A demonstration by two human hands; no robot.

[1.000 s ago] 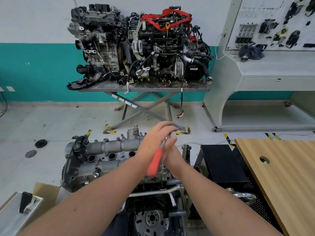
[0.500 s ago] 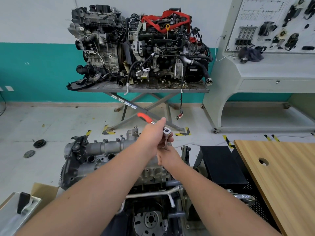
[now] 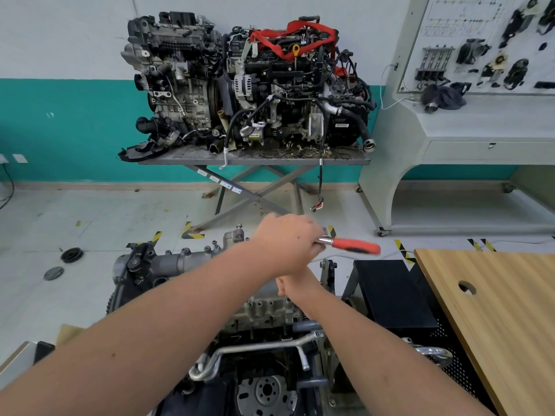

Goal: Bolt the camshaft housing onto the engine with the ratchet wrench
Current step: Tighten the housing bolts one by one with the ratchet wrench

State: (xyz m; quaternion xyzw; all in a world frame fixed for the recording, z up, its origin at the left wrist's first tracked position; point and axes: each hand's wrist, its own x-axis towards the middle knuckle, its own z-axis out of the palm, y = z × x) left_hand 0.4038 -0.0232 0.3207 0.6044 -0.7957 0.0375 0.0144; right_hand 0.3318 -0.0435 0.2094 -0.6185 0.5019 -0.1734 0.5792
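From the head camera, the left hand (image 3: pixel 288 241) was curled over the head end of the ratchet wrench (image 3: pixel 350 245), gripping it above the right end of the camshaft housing (image 3: pixel 180 261). The wrench lay nearly level, its long axis running left to right, with the red handle pointing right and a little toward the wooden tabletop (image 3: pixel 495 310); the handle looked blurred. The right hand (image 3: pixel 292 282) sat just beneath the left one, mostly hidden by it, so I could not tell whether it was gripping anything. The housing rested on top of the engine (image 3: pixel 264 313), its length running left to right, with bolt heads showing along its far edge. A bent metal pipe (image 3: pixel 255 351) crossed the engine's near side. Behind, two more engines (image 3: pixel 246 82) stood on a grey folding stand (image 3: pixel 255 159) against the teal wall, and a black box (image 3: pixel 387 292) sat between the engine and the tabletop.
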